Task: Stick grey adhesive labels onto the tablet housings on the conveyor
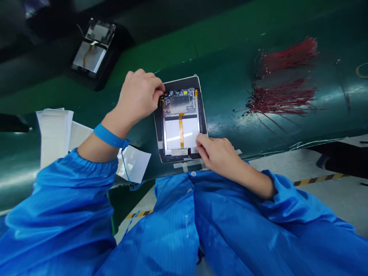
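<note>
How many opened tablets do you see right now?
2. One tablet lies on the green mat between the left hand and right hand; a second tablet, seemingly opened too, sits in a black tray at upper left. Others could lie out of view.

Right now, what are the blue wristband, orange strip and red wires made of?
The blue wristband looks like soft matte fabric, curving snugly. The orange strip looks like thin glossy plastic film, lying flat. The red wires, thin and curving, seem plastic-coated; hard to tell.
</note>
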`<state>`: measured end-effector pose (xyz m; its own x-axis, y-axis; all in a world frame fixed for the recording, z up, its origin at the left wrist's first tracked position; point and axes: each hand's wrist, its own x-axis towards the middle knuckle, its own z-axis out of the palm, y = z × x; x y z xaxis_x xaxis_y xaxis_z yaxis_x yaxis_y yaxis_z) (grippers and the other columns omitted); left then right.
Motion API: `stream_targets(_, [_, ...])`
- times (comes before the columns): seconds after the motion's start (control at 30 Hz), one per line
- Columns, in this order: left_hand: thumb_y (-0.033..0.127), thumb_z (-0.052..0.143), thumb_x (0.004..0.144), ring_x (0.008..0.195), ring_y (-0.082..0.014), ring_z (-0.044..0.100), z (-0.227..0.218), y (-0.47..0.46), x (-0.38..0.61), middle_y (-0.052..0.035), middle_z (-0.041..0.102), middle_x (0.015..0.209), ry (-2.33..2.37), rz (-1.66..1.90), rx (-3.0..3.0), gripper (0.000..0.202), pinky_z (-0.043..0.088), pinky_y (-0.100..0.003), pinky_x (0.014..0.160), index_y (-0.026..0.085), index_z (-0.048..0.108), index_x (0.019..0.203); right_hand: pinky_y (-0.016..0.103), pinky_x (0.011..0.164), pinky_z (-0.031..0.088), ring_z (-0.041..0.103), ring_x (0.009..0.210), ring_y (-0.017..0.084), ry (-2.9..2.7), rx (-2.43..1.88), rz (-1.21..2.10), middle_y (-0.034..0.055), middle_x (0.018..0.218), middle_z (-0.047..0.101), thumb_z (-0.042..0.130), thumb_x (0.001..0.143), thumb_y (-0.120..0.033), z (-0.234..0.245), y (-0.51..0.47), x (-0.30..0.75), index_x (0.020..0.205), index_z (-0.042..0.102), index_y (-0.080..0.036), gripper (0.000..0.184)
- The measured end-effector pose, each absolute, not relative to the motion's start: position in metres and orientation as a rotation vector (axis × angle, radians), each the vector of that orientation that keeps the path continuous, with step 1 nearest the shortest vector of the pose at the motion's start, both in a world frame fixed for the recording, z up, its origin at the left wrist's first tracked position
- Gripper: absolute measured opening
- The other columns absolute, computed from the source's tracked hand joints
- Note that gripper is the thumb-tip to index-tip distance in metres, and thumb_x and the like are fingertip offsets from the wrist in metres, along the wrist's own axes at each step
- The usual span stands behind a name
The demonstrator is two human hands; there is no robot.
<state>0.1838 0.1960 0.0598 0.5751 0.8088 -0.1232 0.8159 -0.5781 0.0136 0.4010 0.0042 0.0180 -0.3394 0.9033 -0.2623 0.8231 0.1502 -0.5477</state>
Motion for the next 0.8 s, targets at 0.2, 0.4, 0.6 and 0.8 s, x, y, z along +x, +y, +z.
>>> stream_targets(0.2, [0.025,0.039,0.109,0.136,-0.0303,0.057,0.063,0.218,0.183,-0.0063,0.072,0.118,1.152,-0.298,2.788,0.043,0.038,-0.059,0.121,0.002,0.075,0.113,0.033,0.064,0.017,0.053,0.064,0.018,-2.273,-1.692,0.960,0.0083,0.090,0.077,0.040,0.106,-0.027,0.015,0.005,0.405,0.113,0.060,-0.020,0.022])
stream_targets(0.4, [0.013,0.040,0.107,0.146,-0.0376,0.052,0.067,0.223,0.187,-0.0144,0.071,0.133,0.972,-0.485,2.885,0.033,0.039,-0.065,0.121,-0.003,0.068,0.117,0.033,0.063,0.017,0.050,0.062,0.018,-2.252,-1.672,0.957,0.0076,0.087,0.075,0.041,0.105,-0.027,0.015,0.005,0.406,0.111,0.060,-0.020,0.021])
stream_targets(0.6, [0.005,0.047,0.103,0.148,-0.0387,0.052,0.065,0.221,0.188,-0.0177,0.066,0.145,1.035,-0.462,2.833,0.033,0.040,-0.064,0.122,-0.001,0.065,0.129,0.033,0.063,0.017,0.047,0.063,0.017,-2.250,-1.666,0.948,0.0071,0.089,0.075,0.040,0.105,-0.027,0.012,0.003,0.407,0.111,0.061,-0.020,0.023])
stream_targets(0.8, [0.007,0.037,0.106,0.139,-0.0354,0.057,0.074,0.214,0.184,-0.0180,0.065,0.135,1.146,-0.462,2.875,0.039,0.043,-0.050,0.117,-0.006,0.065,0.130,0.034,0.063,0.017,0.049,0.064,0.018,-2.253,-1.648,0.927,0.0073,0.091,0.075,0.040,0.106,-0.026,0.013,0.003,0.406,0.111,0.061,-0.019,0.023])
